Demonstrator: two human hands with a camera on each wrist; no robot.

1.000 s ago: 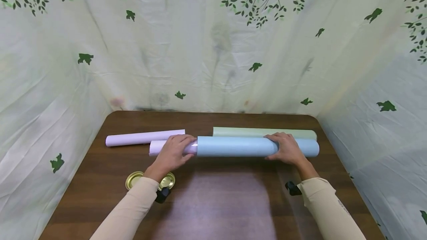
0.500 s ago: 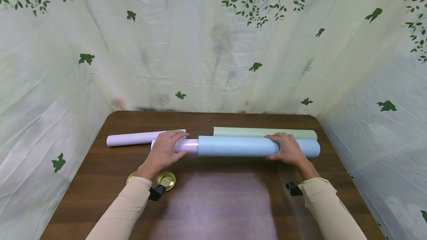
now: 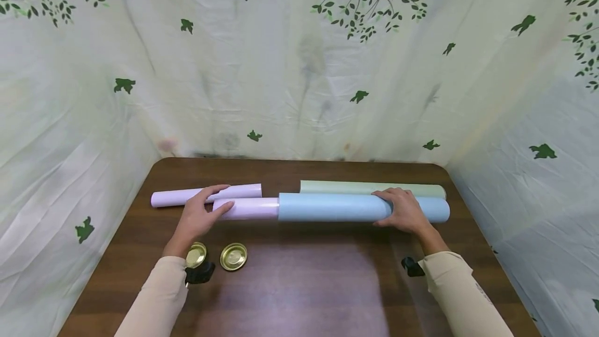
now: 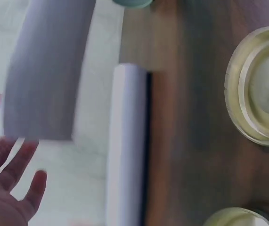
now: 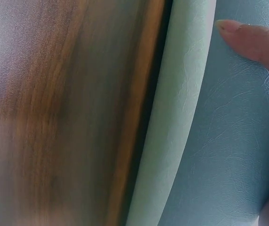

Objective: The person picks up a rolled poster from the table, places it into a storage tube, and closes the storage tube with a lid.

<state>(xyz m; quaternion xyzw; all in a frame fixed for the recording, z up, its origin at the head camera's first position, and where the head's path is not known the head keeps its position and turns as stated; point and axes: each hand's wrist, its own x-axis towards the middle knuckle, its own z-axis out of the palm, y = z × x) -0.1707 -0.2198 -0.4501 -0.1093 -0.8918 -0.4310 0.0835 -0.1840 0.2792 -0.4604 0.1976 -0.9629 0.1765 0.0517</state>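
Observation:
My right hand [image 3: 403, 211] grips a blue paper roll [image 3: 327, 207] from above near its right part. In the right wrist view a fingertip [image 5: 247, 40] lies on the blue surface. Out of the blue roll's left end extends a glossy light purple roll [image 3: 252, 208]. At that purple end my left hand [image 3: 195, 220] is spread, thumb and fingers apart. The left wrist view has the left fingers [image 4: 19, 165] right by the end edge of the purple roll [image 4: 44, 80], not curled round it.
Behind the joined rolls lie a second light purple roll [image 3: 178, 198] at left and a pale green roll [image 3: 346, 186] at right. Two gold-coloured round metal dishes [image 3: 233, 257] sit by the left forearm. Leaf-patterned sheeting [image 3: 299, 77] surrounds the brown table [image 3: 299, 285].
My left hand has slid leftward along the purple roll, from beside the blue edge to its far left end, and loosened. The right hand and the rolls have stayed put.

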